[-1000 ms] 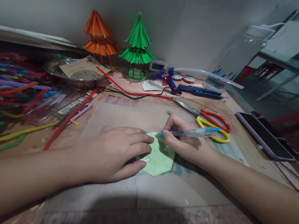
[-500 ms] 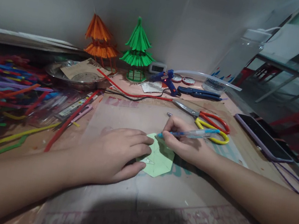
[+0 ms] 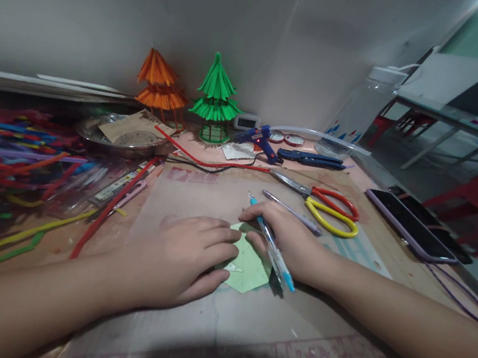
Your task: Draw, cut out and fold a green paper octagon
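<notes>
My left hand point(image 3: 193, 254) lies flat, fingers stretched, over the left side of a pale green many-sided piece of paper point(image 3: 252, 274). Under its fingertips shows the tip of a small clear triangular ruler point(image 3: 235, 263); the rest is hidden. In my right hand point(image 3: 287, 243) is a blue clear-barrelled pen point(image 3: 274, 247), its point aimed away from me and raised off the paper. My right fingers rest over the paper's upper right. Just beyond that hand lies a second, grey pen point(image 3: 291, 212).
Scissors point(image 3: 331, 204), a blue glue gun point(image 3: 263, 144) and pliers point(image 3: 311, 159) lie farther back. Green point(image 3: 217, 101) and orange point(image 3: 160, 85) tower models stand by the wall. Coloured pipe cleaners point(image 3: 2, 180) heap at left; a phone point(image 3: 411, 225) and bottle point(image 3: 356, 113) are at right.
My right hand has turned the pen from lying sideways with its tip at the paper to pointing away from me. My left hand stays on the paper. The view has tilted slightly upward.
</notes>
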The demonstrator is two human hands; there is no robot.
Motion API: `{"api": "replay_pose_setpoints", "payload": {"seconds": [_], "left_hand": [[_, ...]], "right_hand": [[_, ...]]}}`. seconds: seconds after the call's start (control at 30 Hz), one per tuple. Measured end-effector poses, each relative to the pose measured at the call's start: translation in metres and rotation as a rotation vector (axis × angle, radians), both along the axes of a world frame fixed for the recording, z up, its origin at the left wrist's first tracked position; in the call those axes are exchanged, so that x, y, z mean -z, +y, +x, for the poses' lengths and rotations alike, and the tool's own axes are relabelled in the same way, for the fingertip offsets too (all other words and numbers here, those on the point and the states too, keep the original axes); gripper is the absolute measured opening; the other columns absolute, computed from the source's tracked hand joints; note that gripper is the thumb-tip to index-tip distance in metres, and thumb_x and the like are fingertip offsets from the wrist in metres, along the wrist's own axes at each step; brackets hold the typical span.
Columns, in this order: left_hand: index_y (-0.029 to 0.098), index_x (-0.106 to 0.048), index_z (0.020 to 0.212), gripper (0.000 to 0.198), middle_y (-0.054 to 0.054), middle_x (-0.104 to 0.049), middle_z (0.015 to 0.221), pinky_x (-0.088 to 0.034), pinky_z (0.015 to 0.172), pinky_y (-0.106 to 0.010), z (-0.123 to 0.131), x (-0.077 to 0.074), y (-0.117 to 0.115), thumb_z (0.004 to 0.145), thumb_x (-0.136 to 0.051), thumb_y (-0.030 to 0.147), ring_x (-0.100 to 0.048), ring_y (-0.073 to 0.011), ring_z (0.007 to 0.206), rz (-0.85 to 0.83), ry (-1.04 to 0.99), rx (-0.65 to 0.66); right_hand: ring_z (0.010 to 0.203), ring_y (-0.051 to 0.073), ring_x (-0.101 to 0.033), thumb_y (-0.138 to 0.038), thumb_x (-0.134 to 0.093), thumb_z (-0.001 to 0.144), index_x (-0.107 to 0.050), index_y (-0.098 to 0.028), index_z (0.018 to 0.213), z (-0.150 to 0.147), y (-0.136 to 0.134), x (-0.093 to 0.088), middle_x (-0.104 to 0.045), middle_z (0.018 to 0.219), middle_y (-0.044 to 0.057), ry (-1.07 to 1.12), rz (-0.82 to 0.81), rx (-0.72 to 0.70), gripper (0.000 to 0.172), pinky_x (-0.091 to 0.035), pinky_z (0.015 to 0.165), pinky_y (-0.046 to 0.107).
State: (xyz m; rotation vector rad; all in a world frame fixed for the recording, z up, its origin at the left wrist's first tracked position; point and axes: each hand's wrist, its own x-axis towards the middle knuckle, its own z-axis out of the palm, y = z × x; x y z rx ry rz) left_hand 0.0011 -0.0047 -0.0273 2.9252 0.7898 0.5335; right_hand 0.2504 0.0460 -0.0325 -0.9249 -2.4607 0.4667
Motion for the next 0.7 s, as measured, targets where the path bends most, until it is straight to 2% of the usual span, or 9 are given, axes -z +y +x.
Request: {"api": "replay_pose_setpoints", "payload": {"seconds": [0.23,0.3,0.4,0.47,0.57,0.63,0.7], "left_hand": [[0.016,-0.068,0.117,0.028,-0.016,-0.072,0.127,-0.054,0.103,-0.052,0.001,0.002,-0.005,0.106,-0.05,0.034,-0.066,-0.0336,0.119,0.125,0.031,-0.014],[0.016,-0.068,0.117,0.03,-0.017,-0.071,0.126,-0.055,0.1,-0.052,0.002,0.003,-0.005,0.107,-0.049,0.036,-0.065,-0.0347,0.119,0.159,0.043,-0.025],[0.015,-0.068,0.113,0.033,-0.018,-0.072,0.119,-0.058,0.086,-0.05,0.002,-0.001,-0.007,0.105,-0.052,0.044,-0.067,-0.0359,0.109,0.193,0.103,-0.077],[0.015,-0.068,0.106,0.037,-0.016,-0.071,0.106,-0.058,0.077,-0.049,0.0,-0.006,-0.011,0.101,-0.059,0.051,-0.068,-0.0352,0.097,0.192,0.172,-0.139],[0.018,-0.067,0.097,0.048,-0.01,-0.068,0.09,-0.056,0.073,-0.048,-0.007,-0.017,-0.019,0.092,-0.067,0.065,-0.066,-0.0337,0.084,0.143,0.225,-0.26],[0.02,-0.068,0.099,0.049,-0.009,-0.068,0.089,-0.056,0.074,-0.045,-0.013,-0.022,-0.023,0.091,-0.066,0.069,-0.066,-0.0307,0.08,0.087,0.205,-0.306],[0.022,-0.068,0.106,0.041,-0.008,-0.07,0.092,-0.055,0.075,-0.042,-0.017,-0.022,-0.025,0.097,-0.063,0.062,-0.067,-0.028,0.079,0.032,0.146,-0.28]], "right_hand": [[0.095,0.023,-0.066,-0.014,-0.066,0.088,-0.053,-0.021,0.114,-0.001,-0.006,-0.004,-0.07,0.107,0.009,0.084,-0.037,-0.109,0.03,-0.055,0.083,0.038],[0.097,0.022,-0.067,-0.015,-0.066,0.09,-0.053,-0.022,0.116,-0.001,-0.007,-0.005,-0.07,0.109,0.01,0.109,-0.047,-0.141,0.029,-0.056,0.084,0.038],[0.105,0.027,-0.067,-0.023,-0.073,0.09,-0.056,-0.02,0.119,0.0,-0.009,-0.006,-0.07,0.115,0.013,0.059,-0.036,-0.15,0.034,-0.055,0.092,0.044],[0.11,0.031,-0.065,-0.036,-0.082,0.086,-0.057,-0.017,0.122,0.001,-0.01,-0.008,-0.069,0.119,0.017,-0.006,-0.023,-0.141,0.049,-0.054,0.095,0.048],[0.113,0.037,-0.064,-0.058,-0.089,0.073,-0.056,-0.013,0.128,0.003,-0.014,-0.01,-0.067,0.124,0.021,-0.072,-0.01,-0.128,0.078,-0.053,0.097,0.054],[0.115,0.04,-0.063,-0.064,-0.088,0.071,-0.056,-0.011,0.13,0.004,-0.017,-0.011,-0.066,0.124,0.024,-0.1,0.022,-0.126,0.086,-0.052,0.098,0.056],[0.115,0.04,-0.062,-0.064,-0.087,0.072,-0.056,-0.009,0.13,0.004,-0.019,-0.011,-0.066,0.123,0.025,-0.127,0.066,-0.131,0.086,-0.051,0.098,0.057]]}}
